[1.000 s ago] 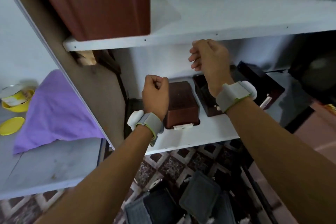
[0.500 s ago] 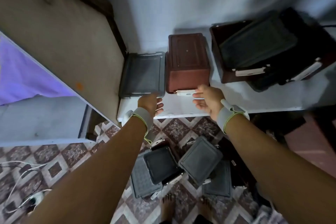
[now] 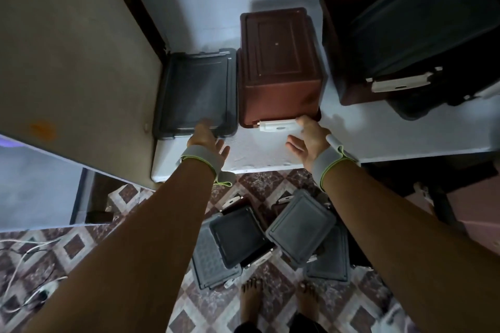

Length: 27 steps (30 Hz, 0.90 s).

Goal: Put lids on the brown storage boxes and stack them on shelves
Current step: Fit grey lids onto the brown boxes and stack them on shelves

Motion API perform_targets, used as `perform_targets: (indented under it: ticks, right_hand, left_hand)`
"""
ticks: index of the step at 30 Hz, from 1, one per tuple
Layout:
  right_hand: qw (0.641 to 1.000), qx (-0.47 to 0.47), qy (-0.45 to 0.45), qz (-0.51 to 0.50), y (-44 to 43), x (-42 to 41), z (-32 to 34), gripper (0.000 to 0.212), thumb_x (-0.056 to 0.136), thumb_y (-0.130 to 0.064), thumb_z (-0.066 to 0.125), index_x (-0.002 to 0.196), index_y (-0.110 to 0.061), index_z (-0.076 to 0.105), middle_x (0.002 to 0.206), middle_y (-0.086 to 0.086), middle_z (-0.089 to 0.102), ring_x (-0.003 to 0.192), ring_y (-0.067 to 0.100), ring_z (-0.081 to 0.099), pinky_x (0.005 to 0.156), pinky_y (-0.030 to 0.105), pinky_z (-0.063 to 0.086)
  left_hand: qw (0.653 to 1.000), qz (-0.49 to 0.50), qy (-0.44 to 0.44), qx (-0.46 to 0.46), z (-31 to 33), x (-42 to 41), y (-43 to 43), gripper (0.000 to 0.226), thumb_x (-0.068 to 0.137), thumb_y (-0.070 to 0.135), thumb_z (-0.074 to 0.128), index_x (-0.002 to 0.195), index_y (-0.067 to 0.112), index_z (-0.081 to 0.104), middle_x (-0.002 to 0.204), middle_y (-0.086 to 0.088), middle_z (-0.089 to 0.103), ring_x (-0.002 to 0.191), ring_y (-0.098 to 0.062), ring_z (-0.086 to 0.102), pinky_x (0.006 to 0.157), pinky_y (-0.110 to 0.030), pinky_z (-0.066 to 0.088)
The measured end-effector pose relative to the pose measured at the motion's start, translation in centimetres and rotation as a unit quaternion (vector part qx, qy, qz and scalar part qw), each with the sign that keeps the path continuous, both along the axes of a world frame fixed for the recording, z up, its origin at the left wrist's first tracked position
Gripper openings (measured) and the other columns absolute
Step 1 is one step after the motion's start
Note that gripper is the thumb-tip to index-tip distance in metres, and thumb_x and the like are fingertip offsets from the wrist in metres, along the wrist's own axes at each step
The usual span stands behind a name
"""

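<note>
Left hand (image 3: 207,140) has crept onto grey lid (image 3: 194,89), fingers straight; right hand (image 3: 311,138), fingers spread, touches brown box (image 3: 278,62) (upturned, unlidded).

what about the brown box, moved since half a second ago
No, the box still sits beside the lid, same setback from the shelf edge.

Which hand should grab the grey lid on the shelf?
Probably the left hand: its fingers lie on the near edge of the grey lid. The right hand is over at the white latch of the brown box.
</note>
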State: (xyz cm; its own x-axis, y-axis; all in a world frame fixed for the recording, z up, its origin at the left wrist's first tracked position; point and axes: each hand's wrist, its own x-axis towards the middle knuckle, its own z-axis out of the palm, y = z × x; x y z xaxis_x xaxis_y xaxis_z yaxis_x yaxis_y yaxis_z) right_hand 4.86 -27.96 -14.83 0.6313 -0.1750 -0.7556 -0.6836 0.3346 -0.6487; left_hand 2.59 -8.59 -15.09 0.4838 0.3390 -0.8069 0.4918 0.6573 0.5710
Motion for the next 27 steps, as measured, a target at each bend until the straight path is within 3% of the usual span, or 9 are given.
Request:
perform_targets:
  ticks: [3, 7, 13, 17, 19, 21, 23, 25, 27]
  right_hand:
    - [1.0, 0.029, 0.008, -0.008, 0.0, 0.6, -0.2, 0.021, 0.086, -0.029, 0.063, 0.1, -0.014, 0.058, 0.075, 0.002, 0.048, 0.071, 0.019, 0.063, 0.06, 0.026, 0.055]
    - [0.999, 0.042, 0.022, 0.0, 0.1, 1.2, -0.7, 0.013, 0.088, -0.028, 0.061, 0.087, -0.017, 0.054, 0.07, 0.0, 0.041, 0.065, 0.017, 0.056, 0.056, 0.023, 0.051]
    - [0.999, 0.034, 0.038, 0.003, 0.4, 2.1, -1.3, 0.027, 0.09, -0.027, 0.064, 0.11, -0.012, 0.055, 0.083, 0.001, 0.047, 0.074, 0.015, 0.056, 0.065, 0.027, 0.053]
    - [0.998, 0.031, 0.054, 0.003, 0.7, 2.6, -1.0, 0.015, 0.093, -0.025, 0.061, 0.09, -0.012, 0.054, 0.078, 0.0, 0.043, 0.064, 0.011, 0.044, 0.082, 0.03, 0.053]
    - [0.998, 0.029, 0.056, 0.001, 0.9, 2.8, -0.8, 0.018, 0.093, -0.024, 0.06, 0.083, -0.013, 0.051, 0.074, 0.001, 0.04, 0.059, 0.011, 0.038, 0.077, 0.027, 0.053]
    - [0.998, 0.029, 0.058, -0.001, 1.1, 3.0, -1.0, 0.015, 0.093, -0.024, 0.061, 0.088, -0.012, 0.053, 0.073, 0.001, 0.04, 0.059, 0.011, 0.037, 0.073, 0.026, 0.051]
    - [0.998, 0.027, 0.059, -0.001, 1.1, 3.1, -1.1, 0.017, 0.093, -0.025, 0.061, 0.098, -0.011, 0.053, 0.073, 0.001, 0.04, 0.059, 0.011, 0.038, 0.074, 0.027, 0.053]
    - [0.998, 0.024, 0.056, -0.004, 1.1, 3.2, -1.1, 0.018, 0.093, -0.025, 0.061, 0.1, -0.012, 0.052, 0.072, 0.001, 0.04, 0.059, 0.011, 0.039, 0.076, 0.028, 0.053]
    - [0.998, 0.023, 0.054, -0.008, 1.2, 3.3, -1.3, 0.019, 0.092, -0.026, 0.061, 0.102, -0.012, 0.053, 0.072, 0.002, 0.042, 0.06, 0.011, 0.04, 0.076, 0.027, 0.053]
  left_hand:
    - [1.0, 0.002, 0.01, -0.021, -0.5, 0.8, 0.5, 0.041, 0.086, 0.038, 0.062, 0.119, 0.016, 0.054, 0.119, -0.001, 0.062, 0.11, -0.018, 0.06, 0.089, -0.04, 0.044]
    - [1.0, -0.005, 0.017, -0.025, -0.9, 1.8, 0.8, 0.022, 0.091, 0.035, 0.06, 0.091, 0.013, 0.058, 0.096, 0.003, 0.059, 0.101, -0.015, 0.06, 0.087, -0.037, 0.045]
    - [0.997, -0.036, 0.065, 0.007, -1.8, 3.6, 0.9, 0.03, 0.099, 0.037, 0.053, 0.078, 0.015, 0.051, 0.073, 0.007, 0.05, 0.063, -0.008, 0.053, 0.058, -0.026, 0.046]
    - [0.994, -0.061, 0.077, 0.039, -1.9, 5.0, 0.5, 0.029, 0.103, 0.034, 0.046, 0.081, 0.015, 0.05, 0.073, 0.005, 0.049, 0.063, -0.007, 0.051, 0.057, -0.025, 0.045]
    - [0.992, -0.084, 0.082, 0.052, -2.0, 5.2, 0.4, 0.025, 0.105, 0.032, 0.041, 0.095, 0.013, 0.053, 0.077, 0.004, 0.053, 0.067, -0.009, 0.056, 0.056, -0.024, 0.047]
    - [0.991, -0.086, 0.076, 0.065, -2.3, 5.2, 0.5, 0.02, 0.106, 0.029, 0.042, 0.107, 0.012, 0.053, 0.093, 0.002, 0.059, 0.089, -0.014, 0.066, 0.069, -0.026, 0.053]
    - [0.99, -0.099, 0.07, 0.077, -2.7, 4.9, 0.8, 0.02, 0.106, 0.028, 0.044, 0.106, 0.011, 0.054, 0.098, 0.001, 0.062, 0.088, -0.016, 0.066, 0.078, -0.029, 0.053]
    - [0.987, -0.12, 0.07, 0.082, -3.2, 4.7, 1.0, 0.029, 0.106, 0.032, 0.044, 0.09, 0.01, 0.055, 0.072, 0.001, 0.066, 0.063, -0.012, 0.061, 0.064, -0.025, 0.057]
    - [0.985, -0.13, 0.084, 0.075, -3.7, 4.5, 1.1, 0.039, 0.106, 0.037, 0.042, 0.078, 0.012, 0.051, 0.04, 0.003, 0.054, 0.039, -0.009, 0.052, 0.038, -0.019, 0.05]
